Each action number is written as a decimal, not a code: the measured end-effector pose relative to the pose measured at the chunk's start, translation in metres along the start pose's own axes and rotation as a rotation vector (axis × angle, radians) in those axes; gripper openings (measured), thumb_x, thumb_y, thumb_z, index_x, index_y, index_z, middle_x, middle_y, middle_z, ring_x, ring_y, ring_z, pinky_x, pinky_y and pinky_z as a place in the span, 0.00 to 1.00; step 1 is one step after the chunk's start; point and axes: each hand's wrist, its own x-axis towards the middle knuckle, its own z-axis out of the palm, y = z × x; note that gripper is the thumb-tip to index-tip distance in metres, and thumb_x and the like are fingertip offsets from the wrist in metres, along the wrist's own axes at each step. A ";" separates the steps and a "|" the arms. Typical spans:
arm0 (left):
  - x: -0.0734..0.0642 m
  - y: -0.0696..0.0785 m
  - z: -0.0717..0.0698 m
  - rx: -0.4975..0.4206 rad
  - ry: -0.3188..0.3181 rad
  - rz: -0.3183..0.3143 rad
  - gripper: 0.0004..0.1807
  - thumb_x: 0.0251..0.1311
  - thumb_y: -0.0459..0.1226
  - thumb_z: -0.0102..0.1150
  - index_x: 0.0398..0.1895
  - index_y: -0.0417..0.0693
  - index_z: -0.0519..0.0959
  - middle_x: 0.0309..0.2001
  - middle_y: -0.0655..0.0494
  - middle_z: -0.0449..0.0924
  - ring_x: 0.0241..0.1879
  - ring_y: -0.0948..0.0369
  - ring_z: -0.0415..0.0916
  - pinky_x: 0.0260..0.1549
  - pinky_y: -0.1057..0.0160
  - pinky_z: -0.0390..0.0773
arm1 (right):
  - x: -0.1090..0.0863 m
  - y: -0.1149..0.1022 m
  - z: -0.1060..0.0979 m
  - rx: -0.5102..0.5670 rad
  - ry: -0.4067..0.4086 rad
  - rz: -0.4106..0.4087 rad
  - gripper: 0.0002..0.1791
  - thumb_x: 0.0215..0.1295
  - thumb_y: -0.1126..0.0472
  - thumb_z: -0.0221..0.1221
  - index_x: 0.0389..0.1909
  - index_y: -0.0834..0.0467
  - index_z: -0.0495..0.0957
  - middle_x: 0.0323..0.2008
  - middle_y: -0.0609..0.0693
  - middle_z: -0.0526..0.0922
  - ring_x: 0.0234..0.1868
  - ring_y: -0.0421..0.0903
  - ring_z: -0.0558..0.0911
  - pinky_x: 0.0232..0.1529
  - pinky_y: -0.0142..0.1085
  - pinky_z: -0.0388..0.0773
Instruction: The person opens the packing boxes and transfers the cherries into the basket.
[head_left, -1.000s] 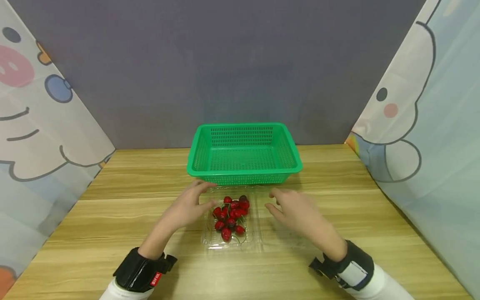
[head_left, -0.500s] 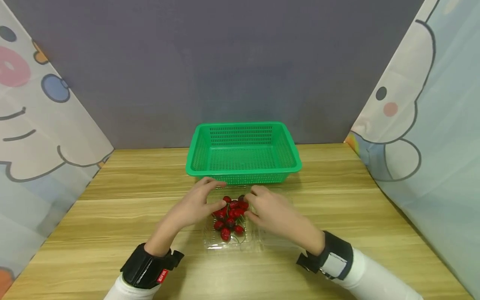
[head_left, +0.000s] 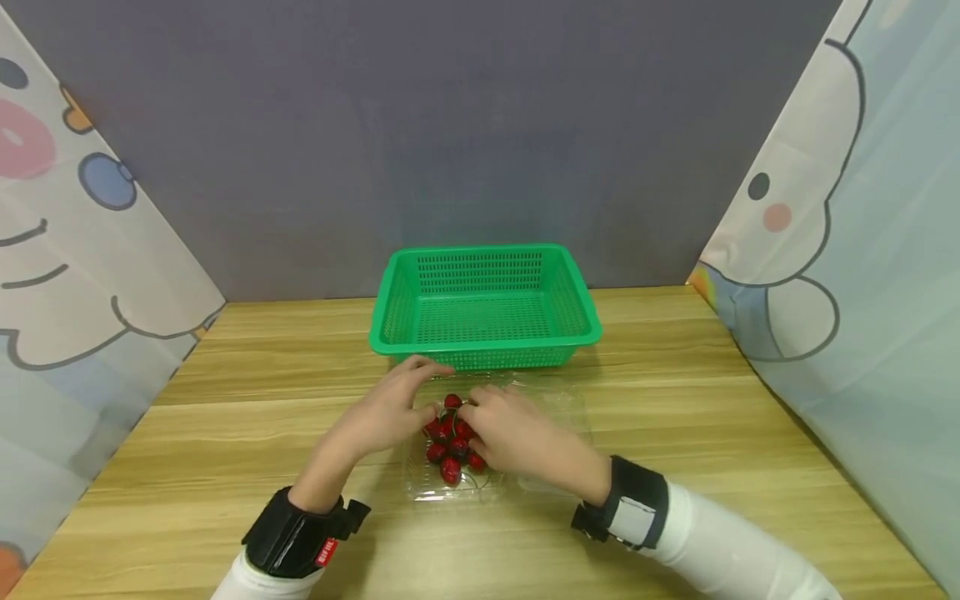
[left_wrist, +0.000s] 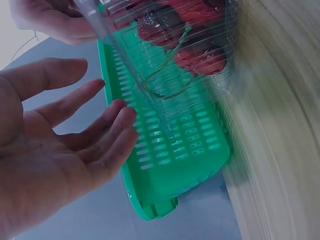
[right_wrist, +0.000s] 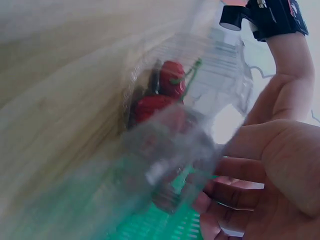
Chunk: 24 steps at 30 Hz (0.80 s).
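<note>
Red cherries [head_left: 451, 470] with green stems lie in a clear plastic box [head_left: 420, 492] in the middle of the table. My left hand [head_left: 382, 414] is at the box's left side, its fingers loosely bent and parted, nothing held. In the left wrist view that hand [left_wrist: 60, 135] is beside the clear wall. Over the right part of the box, my right hand [head_left: 513, 433] has reached in among the cherries, thumb and fingers apart; it covers some of the fruit. The right wrist view shows its fingertips partly behind blurred plastic, with cherries [right_wrist: 172, 80] beyond.
A green slotted basket [head_left: 486, 343] stands right behind the box. The clear lid [head_left: 558, 408] lies folded out to the right, partly under my right forearm. A grey panel [head_left: 480, 125] rises behind the wooden table [head_left: 285, 350], with patterned cloths at both sides.
My right hand has moved left, from above the lid to the cherries in the box. My left hand has shifted slightly right and now stays beside the box.
</note>
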 end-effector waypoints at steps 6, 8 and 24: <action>0.000 0.000 0.003 -0.013 -0.014 0.037 0.24 0.62 0.28 0.59 0.63 0.40 0.74 0.58 0.50 0.70 0.60 0.50 0.69 0.55 0.52 0.70 | 0.003 -0.006 0.006 -0.040 -0.059 0.032 0.14 0.58 0.55 0.69 0.44 0.54 0.83 0.43 0.50 0.79 0.45 0.49 0.80 0.46 0.44 0.76; 0.000 -0.001 0.004 -0.011 -0.021 0.048 0.24 0.62 0.28 0.59 0.63 0.40 0.74 0.57 0.50 0.71 0.58 0.50 0.70 0.54 0.52 0.71 | 0.003 -0.007 0.007 -0.059 -0.071 0.043 0.15 0.55 0.57 0.70 0.44 0.53 0.83 0.45 0.51 0.79 0.47 0.49 0.80 0.47 0.44 0.76; 0.001 -0.003 0.006 0.003 -0.056 0.047 0.24 0.62 0.29 0.59 0.63 0.38 0.74 0.55 0.48 0.72 0.51 0.49 0.73 0.47 0.55 0.74 | 0.003 -0.001 0.006 0.036 0.060 0.028 0.11 0.55 0.66 0.65 0.41 0.60 0.82 0.34 0.49 0.77 0.35 0.44 0.80 0.35 0.31 0.78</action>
